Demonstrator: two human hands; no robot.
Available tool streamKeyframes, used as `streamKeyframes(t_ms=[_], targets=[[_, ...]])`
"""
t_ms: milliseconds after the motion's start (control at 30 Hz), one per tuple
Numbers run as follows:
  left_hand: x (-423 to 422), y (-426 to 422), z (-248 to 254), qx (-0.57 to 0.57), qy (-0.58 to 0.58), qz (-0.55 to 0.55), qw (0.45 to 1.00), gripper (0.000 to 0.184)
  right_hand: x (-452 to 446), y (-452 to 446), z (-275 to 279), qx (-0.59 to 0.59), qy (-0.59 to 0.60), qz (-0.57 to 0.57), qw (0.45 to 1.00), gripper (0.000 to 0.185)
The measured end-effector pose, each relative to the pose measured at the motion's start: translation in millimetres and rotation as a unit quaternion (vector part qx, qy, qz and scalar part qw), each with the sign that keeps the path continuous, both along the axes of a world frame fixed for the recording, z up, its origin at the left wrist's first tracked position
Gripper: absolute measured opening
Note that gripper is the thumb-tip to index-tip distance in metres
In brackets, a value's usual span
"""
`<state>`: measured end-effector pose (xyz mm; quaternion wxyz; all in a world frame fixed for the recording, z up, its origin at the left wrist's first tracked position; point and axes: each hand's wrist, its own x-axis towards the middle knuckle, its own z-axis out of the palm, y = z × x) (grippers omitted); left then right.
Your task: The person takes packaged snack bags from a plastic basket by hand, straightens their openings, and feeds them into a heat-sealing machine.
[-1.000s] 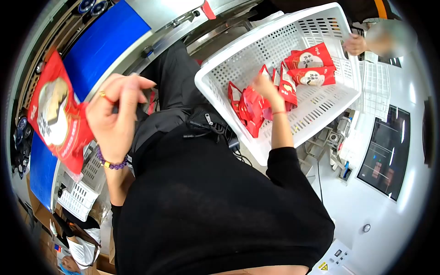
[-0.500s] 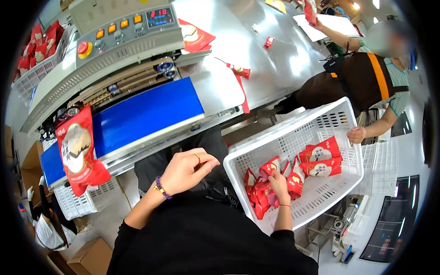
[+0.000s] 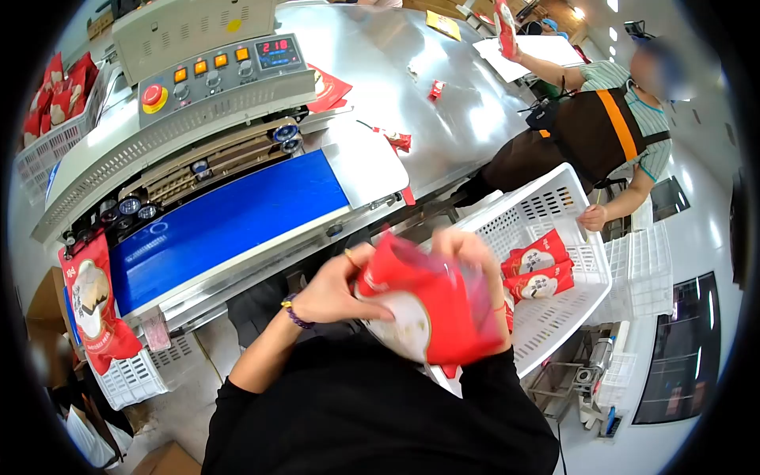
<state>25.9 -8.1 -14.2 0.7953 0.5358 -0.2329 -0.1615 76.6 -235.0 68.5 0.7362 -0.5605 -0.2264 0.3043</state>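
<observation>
A red food bag (image 3: 439, 305) with a pale oval label is held up in front of my body, tilted, its right part smeared by motion. My left hand (image 3: 339, 289) pinches its left edge, thumb across the front. At the bag's upper right is my right hand (image 3: 471, 257), blurred, with curled fingers on the bag's edge. Behind the bag stands a white perforated basket (image 3: 558, 336) with several red bags (image 3: 540, 273) in it. Another red bag (image 3: 93, 301) hangs at the left end of the sealing machine's blue belt (image 3: 229, 229).
The sealing machine's control panel (image 3: 226, 71) stands beyond the belt. Red bags fill a basket (image 3: 59, 146) at far left. On the steel table (image 3: 380, 55) lie small red packets (image 3: 436, 89). A co-worker (image 3: 598, 131) at right holds up a red bag, the other hand at the basket's rim.
My right hand has left the basket and come up with a red bag. My left hand, formerly holding nothing, now grips it. The bag on the belt has moved further left.
</observation>
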Motion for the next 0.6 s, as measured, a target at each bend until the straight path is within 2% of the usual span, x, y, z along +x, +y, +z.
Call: streamKeyframes(t_ms=[33,67,100,167,200,233,300,333,367,400,433,467,500,567,600], targets=[[-4,6,13,-0.018,0.02,0.062,0.998,0.075,1,7,-4,0.0,0.007,0.002,1.0,0.036],[-6,8,7,-0.025,0.04,0.121,0.992,0.076,5,14,-8,0.079,0.044,-0.048,0.995,0.046],[-7,10,1,-0.032,0.063,0.181,0.981,0.077,7,17,-13,0.155,0.083,-0.098,0.979,0.063],[-5,9,-1,-0.021,0.079,0.295,0.952,0.074,6,13,-43,-0.031,-0.015,-0.189,0.981,0.069],[-2,9,-4,0.001,0.071,0.326,0.943,0.071,4,15,-43,-0.104,-0.045,-0.105,0.988,0.074],[1,9,-8,0.027,0.064,0.354,0.933,0.068,2,28,-49,-0.093,-0.023,-0.142,0.985,0.065],[5,8,-13,0.034,0.057,0.367,0.928,0.065,7,34,-64,-0.135,-0.104,-0.148,0.974,0.06],[7,6,-12,-0.003,0.072,0.364,0.928,0.067,8,34,-60,-0.162,-0.162,-0.096,0.969,0.05],[8,5,-13,-0.043,0.085,0.361,0.928,0.069,7,41,-59,-0.162,-0.155,-0.093,0.97,0.05],[6,6,-12,-0.038,0.091,0.364,0.926,0.069,5,52,-60,-0.143,-0.146,-0.171,0.964,0.042],[6,7,-10,-0.044,0.09,0.35,0.931,0.062,6,57,-62,-0.123,-0.137,-0.249,0.951,0.033],[5,9,-9,-0.052,0.089,0.337,0.936,0.055,14,47,-74,-0.152,-0.146,-0.252,0.945,0.023],[7,13,-12,-0.05,0.092,0.339,0.935,0.055,18,44,-75,-0.151,-0.142,-0.249,0.946,0.023],[12,27,-20,-0.028,0.054,0.316,0.947,0.031,25,41,-79,-0.165,-0.128,-0.267,0.941,0.025],[14,32,-21,0.026,0.014,0.335,0.942,0.017,29,34,-85,-0.156,-0.145,-0.243,0.947,0.027]])
